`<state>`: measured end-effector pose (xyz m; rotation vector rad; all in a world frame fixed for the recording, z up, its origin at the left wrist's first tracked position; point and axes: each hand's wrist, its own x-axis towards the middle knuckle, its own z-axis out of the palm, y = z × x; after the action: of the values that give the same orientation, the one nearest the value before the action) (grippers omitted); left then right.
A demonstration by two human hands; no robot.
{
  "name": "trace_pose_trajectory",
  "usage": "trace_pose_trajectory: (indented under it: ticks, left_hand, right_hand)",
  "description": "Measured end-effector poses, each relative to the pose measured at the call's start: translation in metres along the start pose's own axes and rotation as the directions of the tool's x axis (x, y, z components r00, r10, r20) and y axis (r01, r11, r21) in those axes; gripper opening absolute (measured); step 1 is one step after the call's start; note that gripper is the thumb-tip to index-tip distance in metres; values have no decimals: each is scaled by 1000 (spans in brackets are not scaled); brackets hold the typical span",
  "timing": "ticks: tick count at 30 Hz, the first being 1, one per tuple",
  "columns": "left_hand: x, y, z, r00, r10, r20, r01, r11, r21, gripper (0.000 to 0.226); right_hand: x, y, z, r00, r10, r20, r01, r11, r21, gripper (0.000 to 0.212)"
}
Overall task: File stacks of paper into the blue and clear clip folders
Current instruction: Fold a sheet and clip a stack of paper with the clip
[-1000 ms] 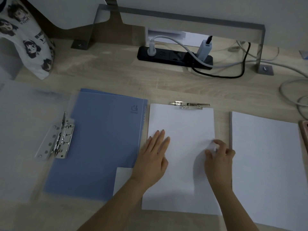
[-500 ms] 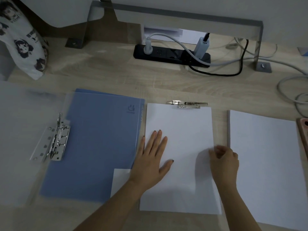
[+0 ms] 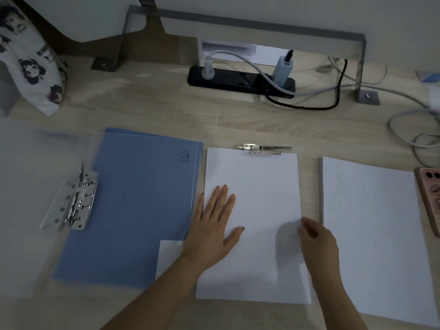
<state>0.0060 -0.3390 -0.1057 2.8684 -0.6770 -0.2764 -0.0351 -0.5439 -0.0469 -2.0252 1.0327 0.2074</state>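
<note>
Left hand: the left hand (image 3: pixel 214 229) lies flat, fingers straight and spread, on the left part of the stack (image 3: pixel 257 186). I judge that it pins the sheets so they cannot slide.
Right hand: the right hand (image 3: pixel 319 241) has its fingers curled against the stack's right edge. I cannot tell whether they pinch sheets or only nudge them, but it looks like squaring up.
Stack: it sits near the tabletop's (image 3: pixel 166 110) front edge, about the middle, on the right half of the open blue folder (image 3: pixel 138 198). Its top edge is against the clip (image 3: pixel 263 148).
Clip: it shows just above the paper. Whether it bites the sheets yet I cannot tell.
Blue folder: its cover is swung out flat to the left, which keeps the filing side free.
Clear folder: the clear folder (image 3: pixel 28 186) is spread open toward the left edge, with its clasp (image 3: pixel 73 198) raised and no paper in it.
Spare stack: the spare stack (image 3: pixel 371 234) lies apart on the right, likely meant for the clear folder.
Right edge: a phone (image 3: pixel 431 198).
Back edge: a power strip (image 3: pixel 238 79).
</note>
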Motion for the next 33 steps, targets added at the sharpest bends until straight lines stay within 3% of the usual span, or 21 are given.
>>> trace_pose_trajectory:
  ticks: [8,11,13,16,20,22,25,28,33]
  left_hand:
    - [1,0,1,1000,-7,5,7,1000,-13,69]
    - [0,1,0,1000,-14,2,14,999,-32,69]
    - [0,1,0,1000,-6,-2,6,999,-41,69]
    - [0,1,0,1000,2,-2,-2,999,-54,68]
    - [-1,0,0,1000,-1,7,1,997,-79,68]
    - [-1,0,-1,1000,0,9,1,996,-88,67]
    - [-1,0,-3,1000,2,10,-2,996,-89,67]
    - [-1,0,-2,1000,-4,8,5,995,-98,67]
    - [-1,0,0,1000,-16,10,17,994,-108,67]
  right_hand:
    - [-3,-7,-2,1000,-12,6,13,999,-37,35]
    - [8,-31,-2,993,-121,-8,121,991,-54,34]
    - [22,-59,-1,988,-151,10,150,987,56,35]
    - [49,-101,4,986,-44,162,-33,897,440,17]
    - [78,-119,14,978,28,204,-154,757,635,9]
    - [76,-125,14,986,16,167,-124,744,656,42]
    - [67,-132,18,972,-211,107,120,830,545,50]
    - [65,-133,35,909,-382,169,322,898,301,56]
    - [58,-123,58,777,-592,216,607,795,-5,55]
